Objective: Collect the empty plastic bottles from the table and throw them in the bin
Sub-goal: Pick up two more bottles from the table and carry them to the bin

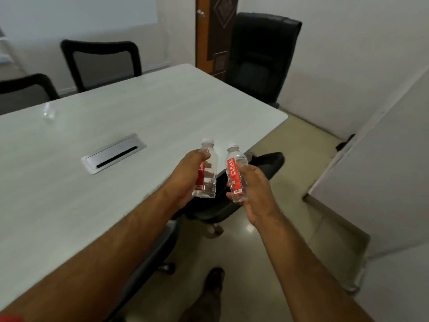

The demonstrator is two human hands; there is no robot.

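Note:
My left hand (pixel 185 175) grips a clear plastic bottle (pixel 208 169) with a red label and white cap, held upright over the near edge of the white table (pixel 69 182). My right hand (pixel 255 189) holds a second clear bottle (pixel 235 173) with a red "CLEAR" label, tilted slightly left, just off the table's edge above a black chair. A third clear bottle (pixel 48 112) stands far back on the table at the left. No bin is in view.
A metal cable slot (pixel 113 154) is set into the table top. Black chairs stand behind the table (pixel 102 63), at its far end (pixel 262 56) and tucked under the near edge (pixel 255 173). A white partition (pixel 383 170) is at right. My foot (pixel 213 282) is on the tiled floor.

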